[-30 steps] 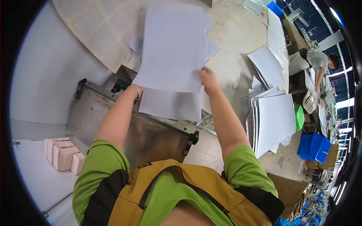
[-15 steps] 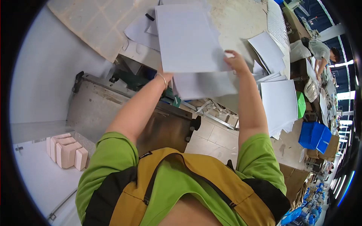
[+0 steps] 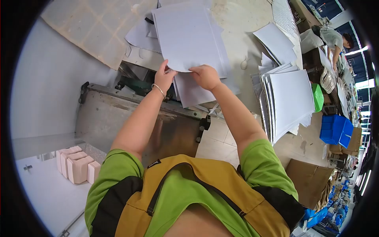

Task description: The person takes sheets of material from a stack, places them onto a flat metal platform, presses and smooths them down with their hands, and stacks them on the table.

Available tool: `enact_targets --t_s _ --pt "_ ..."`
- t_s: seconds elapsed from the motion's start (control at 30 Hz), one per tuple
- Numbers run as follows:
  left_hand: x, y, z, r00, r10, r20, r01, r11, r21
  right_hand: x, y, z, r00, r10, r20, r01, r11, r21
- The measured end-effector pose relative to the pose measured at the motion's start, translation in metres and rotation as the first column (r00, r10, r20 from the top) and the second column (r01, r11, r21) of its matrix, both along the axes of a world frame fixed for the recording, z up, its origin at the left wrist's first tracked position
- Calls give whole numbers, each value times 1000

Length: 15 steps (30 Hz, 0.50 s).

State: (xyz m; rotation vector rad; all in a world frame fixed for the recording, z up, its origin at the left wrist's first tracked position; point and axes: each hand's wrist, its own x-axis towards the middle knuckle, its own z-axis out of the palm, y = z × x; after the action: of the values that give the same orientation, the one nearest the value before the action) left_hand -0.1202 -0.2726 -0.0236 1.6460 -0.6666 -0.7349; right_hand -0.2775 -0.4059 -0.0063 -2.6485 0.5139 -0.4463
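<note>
A large white sheet [image 3: 187,37], apparently on top of a stack, lies on the worktable with its near edge towards me. My left hand [image 3: 164,76], with a bangle at the wrist, grips its near left corner between thumb and fingers. Along the same near edge, my right hand [image 3: 206,76] pinches the sheet, fingers on top; its thumb is hidden. Below my hands, another white sheet [image 3: 191,93] hangs over the table's front edge. A small black strip [image 3: 149,21] rests on papers left of the stack.
A thick pile of white sheets [image 3: 292,100] sits on the right, with more sheets [image 3: 276,43] behind it. Below the table is a metal machine bed [image 3: 118,122]. Blue bins [image 3: 335,130] and a cardboard box [image 3: 308,181] stand right; a person [image 3: 331,39] bends over another table.
My right hand has moved left from the sheet's right side to its near edge and now pinches it. The sheet has shifted slightly left, and my left hand has turned upward at its corner.
</note>
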Motion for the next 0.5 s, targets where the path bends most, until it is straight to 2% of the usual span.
enact_targets --t_s 0.07,0.1,0.2,0.23,0.27,0.33,0.37,0.4,0.43,0.5 --pt "-7 3 3 952 43 -303 -75 993 -96 0 -3 3 995 -71 -69 86 962 261" --pt "-11 3 6 894 48 -445 -120 983 -136 1 -6 5 995 -69 -69 84 963 256" --pt "-24 1 11 870 44 -491 -115 987 -116 2 -18 16 966 -126 -225 211 890 405" --pt "-26 1 13 859 41 -510 -106 989 -100 3 -18 13 966 -130 -222 213 889 405" --pt "-24 0 6 862 36 -506 -101 990 -101 4 -18 1 965 -220 -140 261 846 466" --pt "-18 -8 -23 965 119 -233 -115 993 31 6 -22 -14 914 -405 10 322 741 590" --pt "-16 -10 -23 986 147 -82 -140 986 90 6 -26 -11 913 -408 18 319 742 589" --pt "-14 -9 -23 986 148 -75 -142 986 84 4 -33 -7 791 -592 154 354 648 674" --pt "-15 -6 -14 996 82 32 -87 981 174 0 -40 -2 615 -745 257 348 549 760" --pt "-16 0 0 972 -77 221 -10 931 366 -23 -48 63 457 -793 404 393 587 708"
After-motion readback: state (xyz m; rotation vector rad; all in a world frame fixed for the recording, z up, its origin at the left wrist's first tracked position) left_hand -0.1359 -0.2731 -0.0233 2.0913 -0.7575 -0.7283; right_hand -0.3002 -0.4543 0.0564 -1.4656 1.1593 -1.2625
